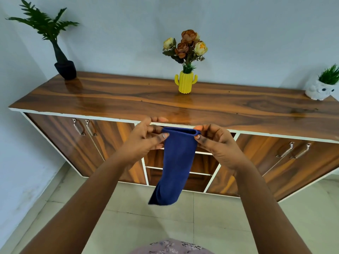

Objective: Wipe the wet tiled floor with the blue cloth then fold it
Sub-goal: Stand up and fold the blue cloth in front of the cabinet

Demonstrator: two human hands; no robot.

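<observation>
Slippage is the risk: if either pinch loosens, the folded layers of my dark blue soft cloth point(175, 162) could slide apart and drop to the pale tiled floor point(139, 226).
My left hand point(146, 139) and right hand point(213, 142) each pinch a top corner; the cloth hangs below and between them, doubled into a narrow strip, in front of the glossy wooden sideboard point(128, 99).
</observation>
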